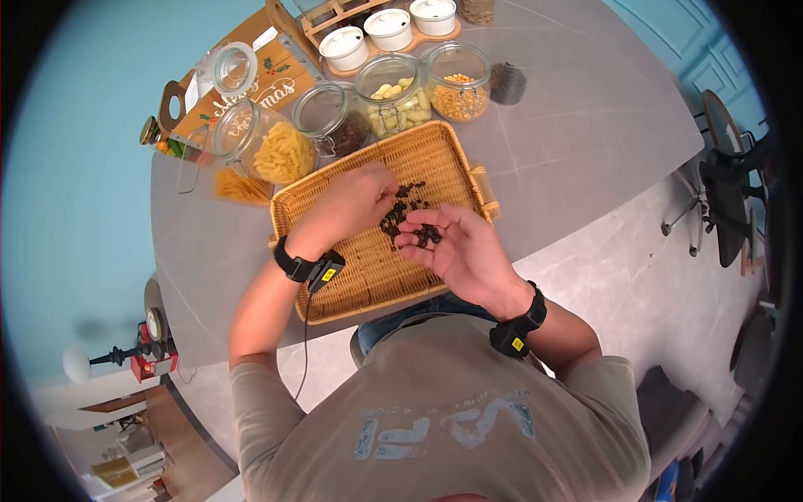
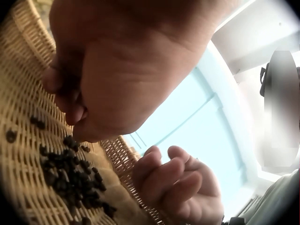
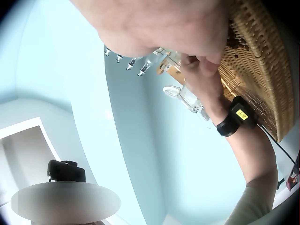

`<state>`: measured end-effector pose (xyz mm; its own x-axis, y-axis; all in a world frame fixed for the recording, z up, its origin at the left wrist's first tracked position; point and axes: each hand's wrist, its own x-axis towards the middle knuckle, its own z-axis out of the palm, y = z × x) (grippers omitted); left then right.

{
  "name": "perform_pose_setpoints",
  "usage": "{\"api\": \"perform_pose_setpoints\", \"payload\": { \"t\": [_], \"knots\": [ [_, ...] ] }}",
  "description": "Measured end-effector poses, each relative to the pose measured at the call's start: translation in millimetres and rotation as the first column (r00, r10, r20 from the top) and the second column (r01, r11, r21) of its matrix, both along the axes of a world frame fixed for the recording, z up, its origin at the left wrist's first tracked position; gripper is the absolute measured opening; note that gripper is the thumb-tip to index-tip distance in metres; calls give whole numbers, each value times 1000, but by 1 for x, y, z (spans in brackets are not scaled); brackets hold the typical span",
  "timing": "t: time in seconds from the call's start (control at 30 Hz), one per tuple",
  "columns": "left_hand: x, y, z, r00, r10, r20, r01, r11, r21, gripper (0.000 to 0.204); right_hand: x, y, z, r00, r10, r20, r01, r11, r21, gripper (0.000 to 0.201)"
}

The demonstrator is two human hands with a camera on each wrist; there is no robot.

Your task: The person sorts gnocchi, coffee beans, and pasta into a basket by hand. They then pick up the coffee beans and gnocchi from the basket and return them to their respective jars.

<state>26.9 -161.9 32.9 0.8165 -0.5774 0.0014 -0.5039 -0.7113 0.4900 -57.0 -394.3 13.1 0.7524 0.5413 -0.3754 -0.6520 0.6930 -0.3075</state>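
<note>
Small dark bean-like pieces [image 2: 75, 176] lie in a loose pile in a woven wicker tray [image 1: 351, 289]. My left hand [image 1: 360, 201] hangs just over the pile, its fingers curled down with the tips close together. I cannot tell whether a piece is between those fingertips. Facing it, my right hand [image 1: 460, 259] is turned palm up and cupped, and holds several of the same dark pieces [image 1: 427, 235] by its fingers. From the left wrist view, the right hand [image 2: 183, 187] shows bent fingers beside the tray's rim.
Behind the tray stand clip-top glass jars: pasta tubes [image 1: 284, 155], a jar of dark pieces [image 1: 330, 125], pale cloves [image 1: 393, 105] and yellow kernels [image 1: 460, 96]. White lidded pots [image 1: 389, 31] stand farther back. A wooden Christmas box [image 1: 259, 84] is at the back left. The grey table [image 1: 569, 142] extends rightward.
</note>
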Motion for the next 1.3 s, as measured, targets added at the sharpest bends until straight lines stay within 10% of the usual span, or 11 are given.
{"api": "perform_pose_setpoints", "payload": {
  "t": [1.3],
  "knots": [
    [14,-28,-12,992,-124,10,123,990,68,12,-3,-20,-4,997,-54,52,52,998,26,43]
  ]
}}
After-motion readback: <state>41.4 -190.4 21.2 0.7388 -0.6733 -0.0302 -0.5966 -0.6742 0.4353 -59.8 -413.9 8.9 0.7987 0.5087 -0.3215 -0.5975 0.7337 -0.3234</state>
